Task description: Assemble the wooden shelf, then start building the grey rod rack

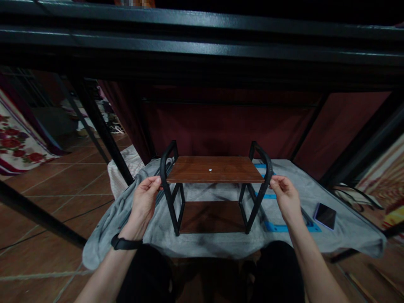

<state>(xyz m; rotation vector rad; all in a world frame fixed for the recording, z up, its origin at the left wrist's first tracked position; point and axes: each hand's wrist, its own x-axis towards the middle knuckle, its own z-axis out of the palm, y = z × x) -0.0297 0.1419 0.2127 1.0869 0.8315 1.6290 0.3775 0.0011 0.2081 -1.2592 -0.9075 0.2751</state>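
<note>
A small two-tier shelf with brown wood-look boards and black tubular side frames stands upright on a grey blanket. A tiny white speck lies on its upper board. My left hand, with a dark band on its wrist, pinches the curved left side frame near the upper board. At the same height on the other side, my right hand pinches the right side frame. The hidden fingertips lie behind the tubes.
A phone lies on the blanket at right, near blue flat pieces. Dark metal beams cross overhead, with a slanted post at left. Dark red fabric hangs behind. A cable runs over the tiled floor.
</note>
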